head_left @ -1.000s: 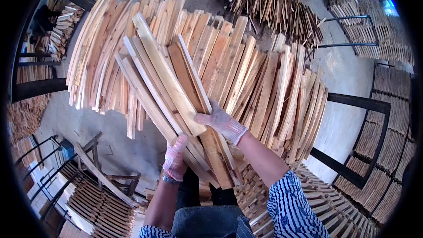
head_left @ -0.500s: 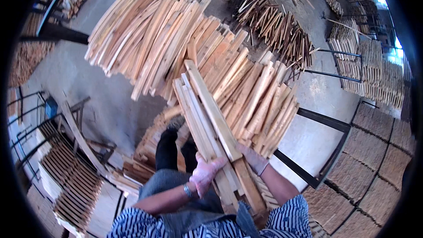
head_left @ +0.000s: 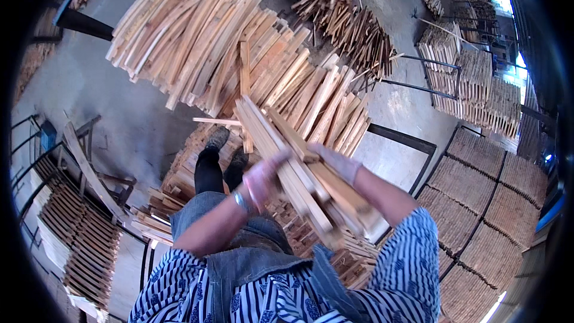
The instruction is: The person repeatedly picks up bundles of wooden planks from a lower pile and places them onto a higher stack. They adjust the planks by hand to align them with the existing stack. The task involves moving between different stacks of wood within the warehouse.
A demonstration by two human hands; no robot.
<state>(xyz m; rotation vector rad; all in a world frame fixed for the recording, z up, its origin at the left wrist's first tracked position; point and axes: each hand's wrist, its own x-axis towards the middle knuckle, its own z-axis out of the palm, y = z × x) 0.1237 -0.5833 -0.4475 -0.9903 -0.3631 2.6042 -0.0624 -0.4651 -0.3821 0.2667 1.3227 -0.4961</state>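
Observation:
A bundle of several pale wooden strips point(head_left: 287, 170) slants between my two gloved hands, in front of my body. My left hand point(head_left: 263, 179) is closed around its left side, the fingers blurred by motion. On the other side my right hand point(head_left: 336, 161) grips the strips from the right. The strips' near ends are uneven and spread toward my apron point(head_left: 257, 269). Beyond the bundle's far end lies a long heap of similar strips point(head_left: 203, 42); one loose strip point(head_left: 216, 121) juts out to the left of it.
Layered wood point(head_left: 179, 170) lies around my feet. A black metal frame point(head_left: 412, 140) is beside the heap on the right. Darker strips point(head_left: 359, 30) are piled farther back. Stacked wood blocks point(head_left: 466, 185) stand at the right, a slatted stack point(head_left: 78, 227) and leaning board point(head_left: 92, 167) at the left.
Both hands have lifted the bundle forward, away from my body. Its near ends now show spread apart. The view has shifted a little, and a loose strip shows left of the bundle's far end.

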